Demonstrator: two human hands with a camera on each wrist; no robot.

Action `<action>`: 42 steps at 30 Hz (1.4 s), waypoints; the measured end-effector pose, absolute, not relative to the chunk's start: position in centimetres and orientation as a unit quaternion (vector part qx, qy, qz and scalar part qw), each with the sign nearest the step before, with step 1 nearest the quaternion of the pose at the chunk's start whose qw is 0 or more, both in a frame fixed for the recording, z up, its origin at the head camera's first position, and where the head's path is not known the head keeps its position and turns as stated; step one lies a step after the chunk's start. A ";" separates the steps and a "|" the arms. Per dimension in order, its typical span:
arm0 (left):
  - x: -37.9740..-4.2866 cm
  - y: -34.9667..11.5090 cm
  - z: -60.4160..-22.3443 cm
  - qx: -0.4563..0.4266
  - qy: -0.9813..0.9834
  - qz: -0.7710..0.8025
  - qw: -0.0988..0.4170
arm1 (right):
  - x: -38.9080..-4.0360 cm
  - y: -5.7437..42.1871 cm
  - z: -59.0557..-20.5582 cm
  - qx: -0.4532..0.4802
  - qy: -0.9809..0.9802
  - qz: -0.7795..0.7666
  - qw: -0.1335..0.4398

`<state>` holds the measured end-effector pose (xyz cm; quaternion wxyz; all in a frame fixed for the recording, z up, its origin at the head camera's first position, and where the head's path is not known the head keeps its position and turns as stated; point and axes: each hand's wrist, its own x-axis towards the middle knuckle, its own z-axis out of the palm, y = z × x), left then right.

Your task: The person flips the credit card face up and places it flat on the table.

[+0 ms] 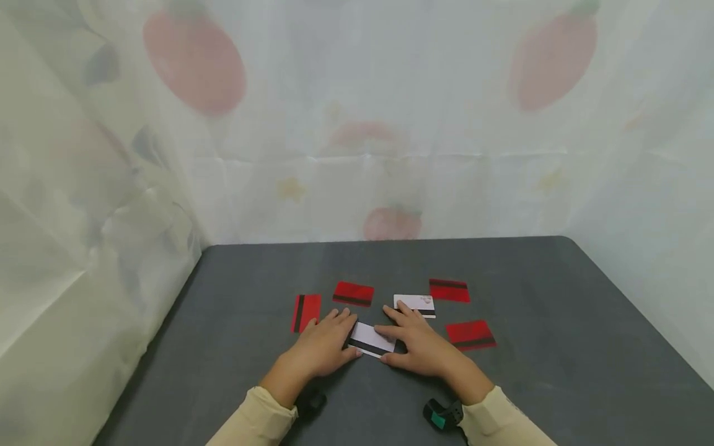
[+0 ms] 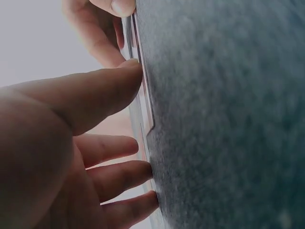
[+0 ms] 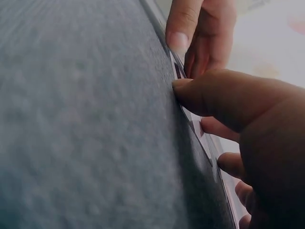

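A white card with a black stripe (image 1: 372, 337) lies flat on the dark grey table, between two hands. From its left side the left hand (image 1: 320, 347) touches it, palm down, thumb at the near edge and fingers stretched forward. The right hand (image 1: 421, 347) rests at its right side, with the thumb at the near right corner and the index finger over the far right part. Another white striped card (image 1: 411, 301) sits just beyond, partly covered by the right hand's other fingertips. In the left wrist view, the left thumb (image 2: 109, 93) meets the card's edge.
Red cards with black stripes lie around the hands: one by the left fingers (image 1: 308, 308), one farther back (image 1: 354, 293), one at back right (image 1: 449, 290) touching the second white card, and one right of the right hand (image 1: 471, 334). A printed curtain (image 1: 312, 124) stands behind the table.
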<state>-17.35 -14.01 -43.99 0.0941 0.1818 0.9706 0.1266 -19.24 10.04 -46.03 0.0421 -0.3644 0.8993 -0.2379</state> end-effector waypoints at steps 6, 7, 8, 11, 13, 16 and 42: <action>-17.1 -13.4 -43.4 0.197 0.969 0.112 0.094 | -19.2 9.7 -45.8 -0.391 0.886 -0.244 0.056; -17.1 -13.3 -43.3 0.200 0.969 0.107 0.095 | -19.3 9.7 -45.9 -0.394 0.884 -0.245 0.059; -17.1 -13.2 -43.3 0.200 0.970 0.103 0.095 | -19.3 9.6 -45.9 -0.396 0.882 -0.246 0.062; -17.1 -13.0 -43.1 0.198 0.971 0.094 0.095 | -19.4 9.6 -45.9 -0.399 0.878 -0.257 0.069; -17.1 -12.9 -43.0 0.198 0.971 0.092 0.094 | -19.5 9.6 -45.9 -0.395 0.878 -0.261 0.073; -17.2 -12.9 -43.0 0.202 0.971 0.092 0.092 | -19.6 9.6 -45.9 -0.382 0.880 -0.271 0.076; -16.9 -12.9 -44.0 0.189 0.970 0.144 0.058 | -19.5 9.4 -46.9 -0.309 0.905 -0.288 0.041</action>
